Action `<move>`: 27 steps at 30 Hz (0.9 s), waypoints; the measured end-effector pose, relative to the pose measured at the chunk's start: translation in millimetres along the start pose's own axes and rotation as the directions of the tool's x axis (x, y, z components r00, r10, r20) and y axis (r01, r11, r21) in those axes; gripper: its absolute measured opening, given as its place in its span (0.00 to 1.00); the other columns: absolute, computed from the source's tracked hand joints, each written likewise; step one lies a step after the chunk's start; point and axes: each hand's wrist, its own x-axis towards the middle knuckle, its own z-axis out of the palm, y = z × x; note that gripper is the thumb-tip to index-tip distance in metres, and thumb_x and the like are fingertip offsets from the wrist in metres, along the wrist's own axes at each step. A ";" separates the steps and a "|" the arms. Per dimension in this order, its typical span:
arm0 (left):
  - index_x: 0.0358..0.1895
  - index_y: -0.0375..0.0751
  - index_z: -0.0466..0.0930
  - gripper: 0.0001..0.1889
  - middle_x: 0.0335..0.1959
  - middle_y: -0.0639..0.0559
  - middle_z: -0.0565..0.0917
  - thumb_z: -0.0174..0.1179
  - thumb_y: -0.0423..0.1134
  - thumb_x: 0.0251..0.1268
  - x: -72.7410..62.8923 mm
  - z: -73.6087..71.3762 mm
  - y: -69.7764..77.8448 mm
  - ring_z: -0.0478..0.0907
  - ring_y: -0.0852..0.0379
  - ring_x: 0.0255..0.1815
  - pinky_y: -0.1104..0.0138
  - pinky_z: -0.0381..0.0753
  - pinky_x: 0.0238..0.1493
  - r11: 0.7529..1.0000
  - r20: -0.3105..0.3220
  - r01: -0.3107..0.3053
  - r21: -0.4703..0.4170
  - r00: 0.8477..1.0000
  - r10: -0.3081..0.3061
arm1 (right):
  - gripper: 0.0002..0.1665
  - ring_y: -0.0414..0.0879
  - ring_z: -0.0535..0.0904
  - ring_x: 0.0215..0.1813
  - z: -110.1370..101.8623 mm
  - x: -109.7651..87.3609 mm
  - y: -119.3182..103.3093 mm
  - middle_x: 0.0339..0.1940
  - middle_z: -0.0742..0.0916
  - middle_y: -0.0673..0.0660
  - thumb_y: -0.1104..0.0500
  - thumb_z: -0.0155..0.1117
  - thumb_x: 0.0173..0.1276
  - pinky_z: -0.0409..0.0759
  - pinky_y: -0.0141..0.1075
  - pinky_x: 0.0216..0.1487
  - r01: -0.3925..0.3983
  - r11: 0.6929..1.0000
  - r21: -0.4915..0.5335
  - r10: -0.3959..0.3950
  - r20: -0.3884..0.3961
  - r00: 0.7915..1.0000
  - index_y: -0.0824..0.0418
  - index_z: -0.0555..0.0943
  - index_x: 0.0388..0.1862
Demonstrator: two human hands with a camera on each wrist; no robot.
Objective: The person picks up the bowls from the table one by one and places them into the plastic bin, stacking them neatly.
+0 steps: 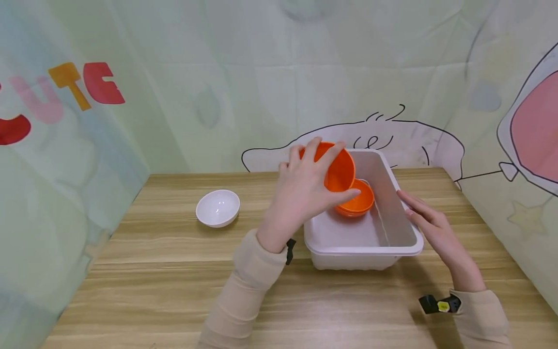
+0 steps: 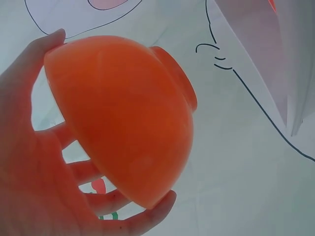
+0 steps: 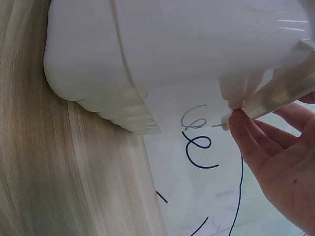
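An orange bowl [image 1: 341, 170] is held tilted over the back left part of a white plastic bin [image 1: 364, 251]. My left hand [image 1: 304, 186] grips it by the rim, thumb on one side and fingers spread on the other. The left wrist view shows the round outside and foot of that bowl [image 2: 123, 118]. Inside the bin sit nested orange bowls [image 1: 363, 199], partly covered by my left thumb. At the bin's right side, my right hand [image 1: 429, 224] holds the rim, with fingertips [image 3: 237, 120] tucked at its underside in the right wrist view.
To the left of the bin, a white bowl [image 1: 218, 208] stands upright on the wooden table [image 1: 165, 271]. A printed cloth [image 1: 226, 87] hangs behind the table and along both sides.
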 end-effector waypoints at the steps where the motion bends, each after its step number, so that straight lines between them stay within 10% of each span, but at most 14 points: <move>1: 0.73 0.75 0.51 0.44 0.76 0.51 0.55 0.57 0.74 0.50 0.8 0.2 0.8 0.55 0.46 0.71 0.50 0.70 0.58 1.000 0.000 -0.002 0.005 1.000 0.002 | 0.28 0.21 0.56 0.69 0.2 -0.3 0.2 0.77 0.64 0.46 0.50 0.45 0.78 0.56 0.53 0.75 0.002 1.000 -0.009 -0.002 -0.002 1.000 0.48 0.61 0.75; 5: 0.73 0.74 0.52 0.45 0.76 0.51 0.56 0.56 0.75 0.50 3.9 1.7 4.1 0.56 0.46 0.70 0.50 0.71 0.57 1.000 0.003 -0.006 0.017 1.000 0.006 | 0.28 0.20 0.56 0.69 1.0 -1.9 1.2 0.77 0.64 0.45 0.49 0.45 0.78 0.59 0.36 0.75 -0.001 1.000 -0.026 0.001 -0.005 1.000 0.48 0.61 0.75; 10: 0.73 0.72 0.54 0.44 0.75 0.51 0.56 0.56 0.75 0.50 7.9 3.1 9.5 0.56 0.46 0.69 0.52 0.70 0.55 1.000 0.001 -0.017 0.012 1.000 0.016 | 0.29 0.21 0.55 0.70 1.4 -2.1 1.3 0.77 0.63 0.45 0.49 0.46 0.77 0.51 0.66 0.70 -0.017 1.000 0.024 0.017 -0.001 1.000 0.48 0.61 0.75; 27: 0.74 0.73 0.51 0.44 0.74 0.53 0.57 0.52 0.76 0.52 23.8 7.2 28.9 0.60 0.47 0.66 0.51 0.70 0.57 0.998 0.044 -0.022 0.065 0.999 0.019 | 0.29 0.23 0.54 0.72 1.2 -1.6 -0.5 0.77 0.62 0.44 0.48 0.45 0.77 0.51 0.69 0.68 -0.026 0.999 0.040 0.025 0.009 1.000 0.48 0.60 0.75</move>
